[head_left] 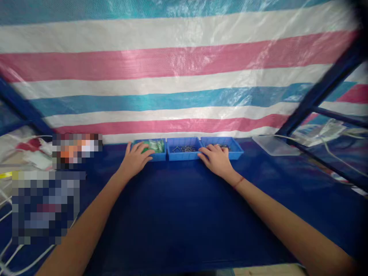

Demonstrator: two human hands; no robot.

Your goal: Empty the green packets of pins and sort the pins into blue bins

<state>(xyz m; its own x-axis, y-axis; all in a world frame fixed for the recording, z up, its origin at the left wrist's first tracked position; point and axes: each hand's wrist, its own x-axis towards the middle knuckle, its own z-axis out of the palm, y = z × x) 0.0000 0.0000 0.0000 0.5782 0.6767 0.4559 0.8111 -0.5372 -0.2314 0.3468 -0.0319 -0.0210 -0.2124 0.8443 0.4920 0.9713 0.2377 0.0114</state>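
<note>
Three blue bins stood in a row along the far edge of the bench [184,214], near its middle: the left bin [160,156], the middle bin [183,156] and the right bin [235,155]. The left hand [135,159] lay over the near left corner of the left bin, fingers spread; the right hand [217,159] lay over the near left corner of the right bin, fingers bent. Whether either had a firm hold or merely rested there, I could not tell.

The likeliest trouble seemed to be tipping. All three bins were open at the top, so weight pressed on a near wall could have tilted one and spilled its load. The metal pieces [187,148] in the middle bin looked loose and small, apt to scatter across the bench. The green stuff [156,145] in the left bin appeared bagged and less likely to spread; the right hand partly hid the right bin's contents.

An uneven push could also have skewed the row, since the bins looked separate, or driven it against the striped sheet [184,65] behind. Toward the near left corner, loose white cables [34,264] might have snagged the left forearm on its way back.
</note>
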